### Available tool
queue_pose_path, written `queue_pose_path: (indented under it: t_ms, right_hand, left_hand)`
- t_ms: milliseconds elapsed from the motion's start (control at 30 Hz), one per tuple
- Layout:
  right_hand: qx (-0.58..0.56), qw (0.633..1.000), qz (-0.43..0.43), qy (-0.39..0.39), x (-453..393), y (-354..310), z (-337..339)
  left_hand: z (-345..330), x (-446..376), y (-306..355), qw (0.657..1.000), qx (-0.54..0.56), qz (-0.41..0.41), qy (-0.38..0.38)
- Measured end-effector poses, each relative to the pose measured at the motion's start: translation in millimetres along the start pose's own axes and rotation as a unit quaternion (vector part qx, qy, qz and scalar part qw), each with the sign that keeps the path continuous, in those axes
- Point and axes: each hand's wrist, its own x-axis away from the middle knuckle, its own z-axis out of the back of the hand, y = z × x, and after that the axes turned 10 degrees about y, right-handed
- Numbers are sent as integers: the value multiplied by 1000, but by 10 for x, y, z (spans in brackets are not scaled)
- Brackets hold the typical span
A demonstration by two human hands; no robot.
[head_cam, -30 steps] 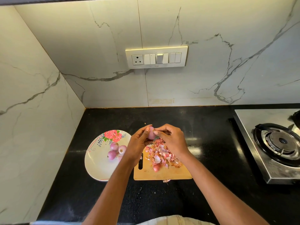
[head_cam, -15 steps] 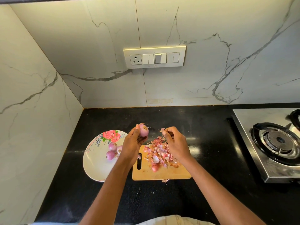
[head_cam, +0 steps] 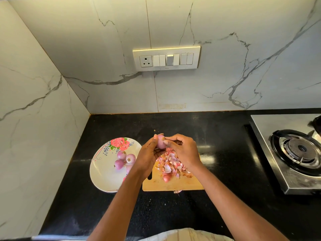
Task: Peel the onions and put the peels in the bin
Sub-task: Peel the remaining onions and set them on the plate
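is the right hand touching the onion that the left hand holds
Touching. The head view shows the right hand with fingertips pinched on the top of the onion, which the left hand grips.

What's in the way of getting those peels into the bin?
No bin shows in this view, so the path to it cannot be judged. The peels lie heaped on the cutting board, uncovered. Both hands are busy above them: the left hand holds an onion and the right hand picks at it.
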Motion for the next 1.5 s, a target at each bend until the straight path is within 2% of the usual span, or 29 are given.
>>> queue_pose_path:
  t_ms: [200, 267, 400, 500, 600, 767, 967, 1133, 1200, 1300, 1367, 1500]
  right_hand:
    - [78, 989, 116, 51, 44, 39, -15]
    - [94, 986, 125, 50, 40, 51, -26]
    - [87, 992, 60, 72, 33, 85, 16]
    - [83, 995, 3, 53, 20, 95, 39]
    - [104, 994, 21, 10, 26, 119, 51]
    - [43, 998, 43, -35, 60, 50, 87]
    - [64, 995, 78, 11, 93, 115, 64]
    - [36, 998, -37, 35, 129, 117, 54]
    - [49, 998, -28, 8, 127, 140, 93]
    - [79, 993, -2, -83, 141, 123, 112]
    - [97, 989, 13, -114, 150, 140, 96]
    - [111, 989, 33, -93, 199, 200, 41]
  left_hand:
    - [-25, 12, -28, 999, 17, 42, -10]
    - [-24, 8, -23, 999, 24, 44, -17]
    - [-6, 0, 2, 998, 29, 45, -17]
    - [44, -15, 7, 999, 25, 38, -10]
    - [75, -33, -23, 1000, -5, 10, -16]
    - [74, -52, -83, 998, -50, -18, -27]
    - [44, -44, -156, 995, -92, -34, -17]
    - [66, -64, -173, 999, -48, -7, -6]
    - [97, -83, -201, 999, -43, -1, -3]
    - [142, -89, -238, 999, -42, -4, -7]
    - [122, -82, -256, 999, -49, -10, -10]
    - [69, -76, -312, 997, -79, -6, 0]
